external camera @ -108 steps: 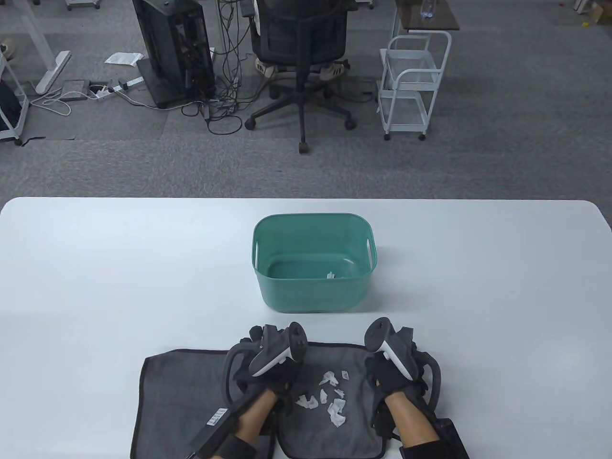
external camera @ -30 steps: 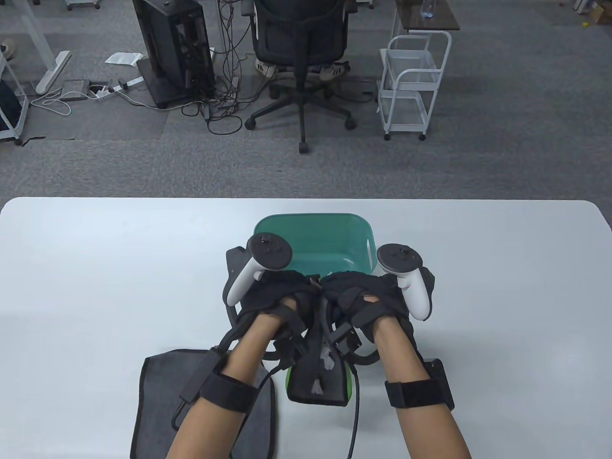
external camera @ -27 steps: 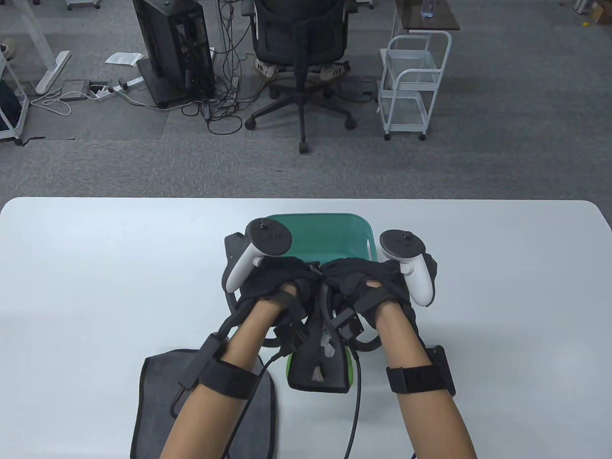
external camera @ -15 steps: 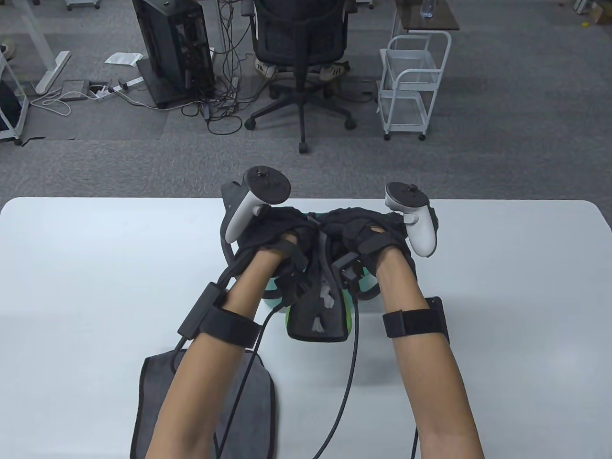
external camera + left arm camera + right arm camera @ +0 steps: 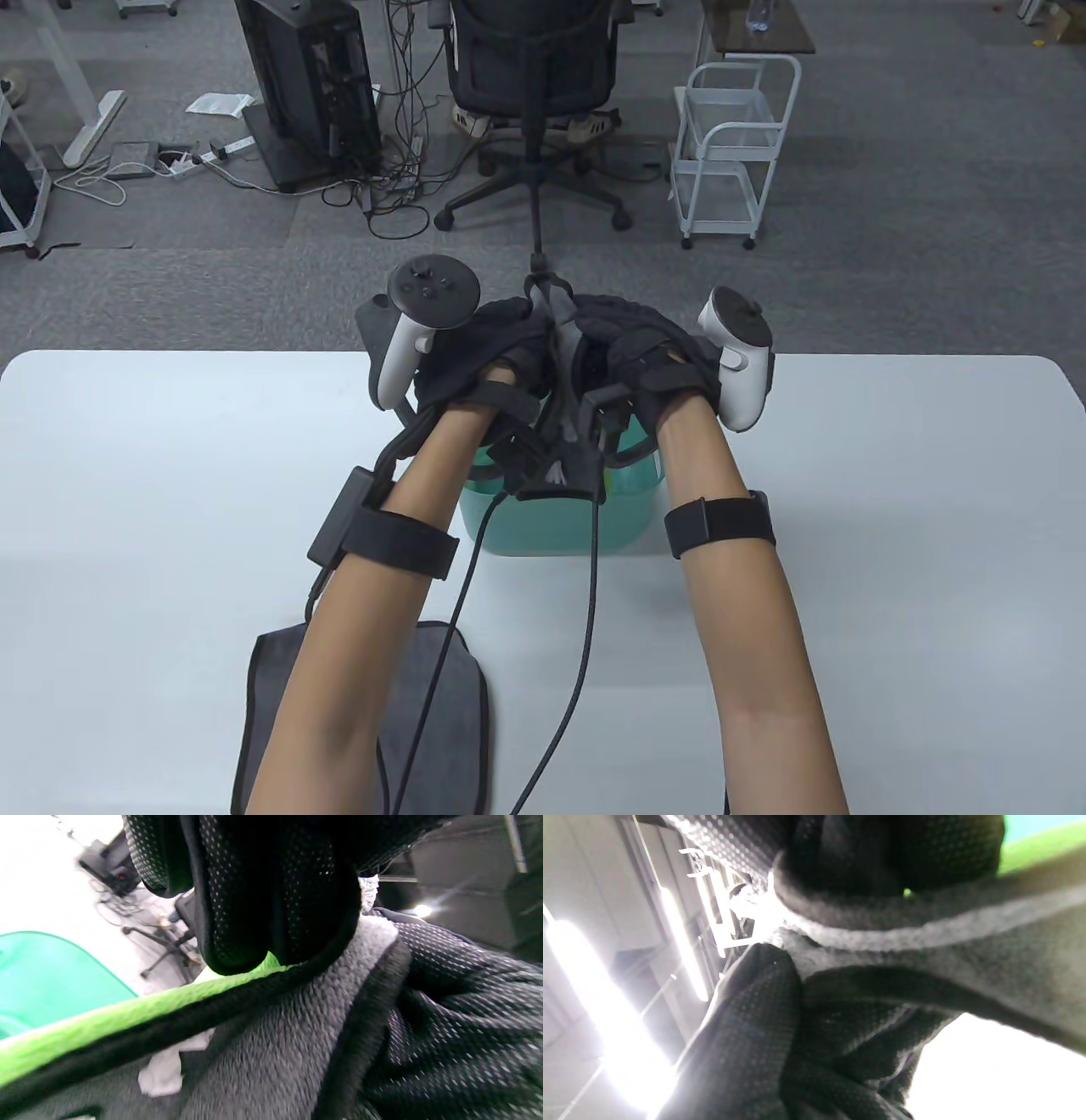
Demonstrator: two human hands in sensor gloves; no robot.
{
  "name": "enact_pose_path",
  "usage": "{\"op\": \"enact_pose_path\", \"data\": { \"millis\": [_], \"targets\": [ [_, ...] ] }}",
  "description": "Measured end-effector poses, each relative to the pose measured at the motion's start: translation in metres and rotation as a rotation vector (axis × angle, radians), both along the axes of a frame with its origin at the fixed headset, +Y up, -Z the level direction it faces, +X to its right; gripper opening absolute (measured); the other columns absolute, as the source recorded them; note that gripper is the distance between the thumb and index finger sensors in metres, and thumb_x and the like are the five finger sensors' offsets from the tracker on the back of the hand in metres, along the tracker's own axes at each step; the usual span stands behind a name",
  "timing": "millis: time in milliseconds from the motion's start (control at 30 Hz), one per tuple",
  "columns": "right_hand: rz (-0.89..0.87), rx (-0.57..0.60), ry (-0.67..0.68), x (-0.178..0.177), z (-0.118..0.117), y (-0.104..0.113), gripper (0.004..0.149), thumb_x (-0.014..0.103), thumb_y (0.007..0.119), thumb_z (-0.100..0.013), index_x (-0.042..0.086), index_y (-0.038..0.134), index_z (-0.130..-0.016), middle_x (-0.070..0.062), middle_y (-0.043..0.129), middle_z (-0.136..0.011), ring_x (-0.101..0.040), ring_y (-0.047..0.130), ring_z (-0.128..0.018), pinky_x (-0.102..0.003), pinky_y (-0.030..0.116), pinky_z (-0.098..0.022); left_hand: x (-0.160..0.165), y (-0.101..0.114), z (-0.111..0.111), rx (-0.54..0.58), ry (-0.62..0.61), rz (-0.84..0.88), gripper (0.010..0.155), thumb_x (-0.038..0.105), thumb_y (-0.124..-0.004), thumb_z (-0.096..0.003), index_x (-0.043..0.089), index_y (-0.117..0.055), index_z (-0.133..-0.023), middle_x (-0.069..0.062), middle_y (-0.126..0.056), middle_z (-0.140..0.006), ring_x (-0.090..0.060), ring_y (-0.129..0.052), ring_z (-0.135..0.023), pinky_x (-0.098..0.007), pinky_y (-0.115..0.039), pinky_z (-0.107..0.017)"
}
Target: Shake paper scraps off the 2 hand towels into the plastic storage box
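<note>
Both hands hold a grey hand towel (image 5: 563, 450) with a green underside, raised over the teal plastic storage box (image 5: 560, 522). My left hand (image 5: 496, 356) and right hand (image 5: 632, 348) sit close together, each gripping a top corner, so the towel hangs folded like a trough. White paper scraps (image 5: 556, 472) lie in its fold near the lower end. In the left wrist view my fingers (image 5: 263, 891) pinch the towel edge (image 5: 271, 1035) beside a scrap (image 5: 163, 1069). In the right wrist view my fingers (image 5: 755, 1018) clamp the towel (image 5: 967, 955). A second grey towel (image 5: 450, 722) lies flat at the table's near edge.
The white table (image 5: 891, 509) stretches wide on both sides of the box. Glove cables (image 5: 585, 628) hang from the wrists over the table. Beyond the far edge stand an office chair (image 5: 530, 93) and a white cart (image 5: 730, 144).
Both hands lifted the scrap-laden towel off the table, brought its corners together, and carried it forward and up over the box. The towel's lower end now hangs over the box.
</note>
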State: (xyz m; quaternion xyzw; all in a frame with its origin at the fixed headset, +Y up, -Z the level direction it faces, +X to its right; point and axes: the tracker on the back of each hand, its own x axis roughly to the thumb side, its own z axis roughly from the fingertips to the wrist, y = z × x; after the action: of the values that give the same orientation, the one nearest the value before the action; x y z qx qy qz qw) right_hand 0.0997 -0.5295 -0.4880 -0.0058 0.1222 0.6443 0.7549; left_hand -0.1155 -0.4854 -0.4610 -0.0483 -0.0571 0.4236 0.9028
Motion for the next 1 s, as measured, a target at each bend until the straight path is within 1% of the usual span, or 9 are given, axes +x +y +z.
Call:
{"op": "enact_pose_path", "data": {
  "millis": [200, 300, 400, 533, 633, 733, 833, 967, 1000],
  "targets": [
    [-0.054, 0.062, -0.043, 0.0, -0.006, -0.014, 0.043, 0.026, 0.08, -0.056, 0.004, 0.072, -0.093, -0.013, 0.095, -0.072, -0.03, 0.099, -0.048, -0.05, 0.081, -0.044, -0.001, -0.018, -0.004, 0.072, -0.004, 0.038, 0.045, 0.045, -0.065, -0.0606, 0.024, -0.06, -0.1, 0.008, -0.094, -0.072, -0.019, -0.105, -0.073, -0.043, -0.077, -0.07],
    [-0.003, 0.169, -0.034, 0.0, -0.009, -0.027, 0.041, 0.025, 0.081, -0.056, 0.008, 0.074, -0.093, -0.012, 0.095, -0.074, -0.031, 0.098, -0.053, -0.052, 0.079, -0.048, 0.0, -0.036, -0.006, 0.118, -0.003, 0.028, 0.044, 0.044, -0.067, -0.0595, 0.025, -0.061, -0.099, 0.007, -0.093, -0.074, -0.022, -0.103, -0.077, -0.047, -0.076, -0.071],
    [0.097, 0.274, -0.015, 0.003, -0.008, -0.055, 0.04, 0.024, 0.08, -0.056, 0.011, 0.074, -0.093, -0.011, 0.094, -0.076, -0.032, 0.096, -0.059, -0.054, 0.076, -0.052, 0.0, -0.068, -0.009, 0.148, 0.02, 0.013, 0.043, 0.04, -0.071, -0.0569, 0.024, -0.065, -0.096, 0.004, -0.095, -0.074, -0.025, -0.102, -0.078, -0.053, -0.073, -0.07],
    [0.194, 0.343, -0.045, 0.005, -0.001, -0.084, 0.039, 0.024, 0.081, -0.057, 0.011, 0.074, -0.093, -0.011, 0.094, -0.077, -0.033, 0.096, -0.06, -0.055, 0.076, -0.053, 0.003, -0.102, -0.008, 0.166, 0.037, 0.043, 0.043, 0.037, -0.075, -0.0539, 0.019, -0.069, -0.093, -0.001, -0.097, -0.072, -0.031, -0.102, -0.075, -0.056, -0.073, -0.068],
    [0.183, 0.445, -0.122, 0.011, 0.004, -0.078, 0.039, 0.022, 0.082, -0.056, 0.01, 0.075, -0.092, -0.013, 0.094, -0.076, -0.035, 0.095, -0.06, -0.056, 0.075, -0.053, 0.002, -0.095, -0.001, 0.254, 0.038, -0.034, 0.044, 0.038, -0.074, -0.0545, 0.019, -0.066, -0.093, 0.001, -0.095, -0.073, -0.028, -0.101, -0.078, -0.055, -0.072, -0.07],
    [0.249, 0.54, -0.173, 0.023, 0.009, -0.064, 0.039, 0.022, 0.082, -0.056, 0.011, 0.075, -0.092, -0.012, 0.094, -0.077, -0.034, 0.095, -0.061, -0.056, 0.075, -0.053, -0.004, -0.085, 0.007, 0.332, 0.067, -0.094, 0.044, 0.04, -0.073, -0.0549, 0.019, -0.064, -0.093, 0.005, -0.094, -0.074, -0.024, -0.101, -0.08, -0.054, -0.07, -0.073],
    [0.335, 0.523, -0.209, 0.027, 0.011, -0.075, 0.038, 0.022, 0.082, -0.056, 0.012, 0.075, -0.092, -0.012, 0.094, -0.077, -0.035, 0.095, -0.061, -0.056, 0.075, -0.053, -0.007, -0.101, 0.002, 0.273, 0.134, -0.118, 0.044, 0.036, -0.076, -0.052, 0.014, -0.069, -0.089, 0.0, -0.097, -0.069, -0.03, -0.103, -0.074, -0.055, -0.072, -0.068],
    [0.218, 0.59, -0.261, 0.032, 0.019, -0.062, 0.038, 0.021, 0.082, -0.055, 0.011, 0.075, -0.091, -0.013, 0.094, -0.077, -0.036, 0.094, -0.06, -0.057, 0.074, -0.053, -0.012, -0.086, 0.01, 0.361, 0.158, -0.156, 0.044, 0.038, -0.075, -0.0532, 0.015, -0.066, -0.09, 0.002, -0.096, -0.071, -0.027, -0.102, -0.076, -0.054, -0.07, -0.071],
    [0.257, 0.584, -0.259, 0.033, 0.02, -0.063, 0.038, 0.021, 0.082, -0.056, 0.011, 0.075, -0.092, -0.013, 0.093, -0.077, -0.036, 0.094, -0.061, -0.057, 0.073, -0.054, -0.01, -0.086, 0.01, 0.367, 0.162, -0.192, 0.044, 0.037, -0.076, -0.0525, 0.014, -0.067, -0.089, 0.001, -0.096, -0.07, -0.028, -0.103, -0.075, -0.054, -0.071, -0.07]
  ]
}}
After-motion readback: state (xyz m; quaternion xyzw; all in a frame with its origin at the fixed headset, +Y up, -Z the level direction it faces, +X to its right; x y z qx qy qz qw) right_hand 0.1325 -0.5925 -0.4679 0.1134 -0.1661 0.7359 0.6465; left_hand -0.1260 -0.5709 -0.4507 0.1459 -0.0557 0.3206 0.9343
